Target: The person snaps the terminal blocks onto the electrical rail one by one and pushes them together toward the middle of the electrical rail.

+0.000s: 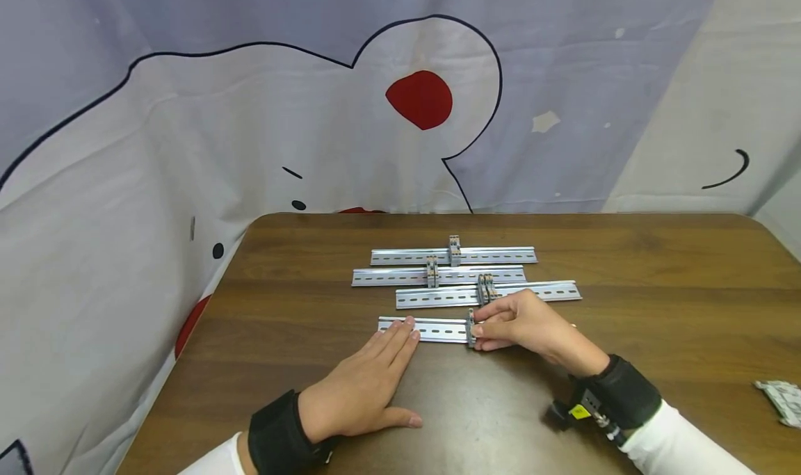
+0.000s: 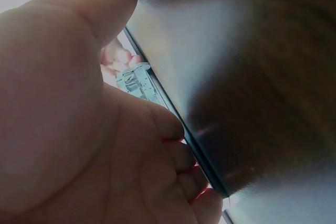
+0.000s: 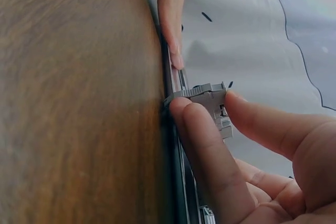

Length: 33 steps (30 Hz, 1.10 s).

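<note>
Nearest the person lies a slotted metal DIN rail (image 1: 443, 331). My left hand (image 1: 365, 377) rests on its left end, fingers straight and together, thumb out over the table. A grey terminal block (image 1: 471, 328) stands across the rail farther right. My right hand (image 1: 522, 325) pinches this block (image 3: 210, 98) between thumb and fingers; in the right wrist view its lower end meets the rail. Whether it is clipped on, I cannot tell. The left wrist view shows the block (image 2: 137, 81) beyond the left palm (image 2: 105, 129). The right hand covers the rail's right end.
Behind lie three more DIN rails: a near one (image 1: 438, 298), a middle one (image 1: 388, 277) and a far one (image 1: 407, 256), each carrying terminal blocks. A crumpled pale packet (image 1: 782, 398) lies at the right of the wooden table (image 1: 657, 287). A printed curtain (image 1: 250, 127) hangs behind.
</note>
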Motion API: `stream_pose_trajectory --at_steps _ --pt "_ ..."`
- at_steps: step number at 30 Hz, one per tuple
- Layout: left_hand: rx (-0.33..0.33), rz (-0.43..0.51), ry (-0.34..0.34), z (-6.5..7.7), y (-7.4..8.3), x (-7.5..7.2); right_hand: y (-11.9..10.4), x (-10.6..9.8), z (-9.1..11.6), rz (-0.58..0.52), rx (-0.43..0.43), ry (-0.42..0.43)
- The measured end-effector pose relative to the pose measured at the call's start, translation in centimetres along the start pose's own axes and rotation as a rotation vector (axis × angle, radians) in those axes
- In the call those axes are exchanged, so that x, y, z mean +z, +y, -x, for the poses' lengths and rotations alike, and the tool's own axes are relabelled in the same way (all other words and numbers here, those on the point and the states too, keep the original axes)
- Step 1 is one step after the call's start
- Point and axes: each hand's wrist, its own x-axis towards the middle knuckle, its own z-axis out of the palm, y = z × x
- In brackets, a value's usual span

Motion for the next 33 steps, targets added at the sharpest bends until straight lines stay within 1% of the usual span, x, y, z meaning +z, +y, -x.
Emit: stream_pose_trajectory --at_steps 6,8,11,15,21,24,28,30,33 --pt "0.018 -0.007 0.008 -0.3 0.2 -0.2 -0.7 -0.9 1.4 0.082 -0.026 -0.002" --pt "0.020 -0.010 0.007 -0.4 0.3 -0.2 -1.0 -1.5 2.0 0.110 -0.038 0.019" --pt "0.025 -0.016 0.010 -0.5 0.4 0.0 -1.3 -2.7 3.0 0.187 -0.072 0.079" --pt "0.027 -0.015 0.011 -0.5 0.3 0.2 -1.4 -4.3 4.6 0.332 -0.114 0.179" --pt "0.019 -0.013 0.005 -0.5 0.2 0.2 -0.6 -6.6 7.3 0.515 -0.141 0.342" --pt "0.014 -0.007 -0.002 -0.4 0.2 0.2 0.1 -7.8 8.8 0.639 -0.169 0.430" --pt "0.010 0.000 -0.006 -0.4 0.1 0.3 1.2 -9.7 10.8 0.836 -0.205 0.575" --pt "0.009 0.002 -0.004 -0.3 0.1 0.3 1.8 -10.7 11.8 0.923 -0.201 0.640" --pt "0.011 -0.002 0.001 -0.3 0.1 0.3 2.8 -12.3 13.3 1.004 -0.162 0.717"
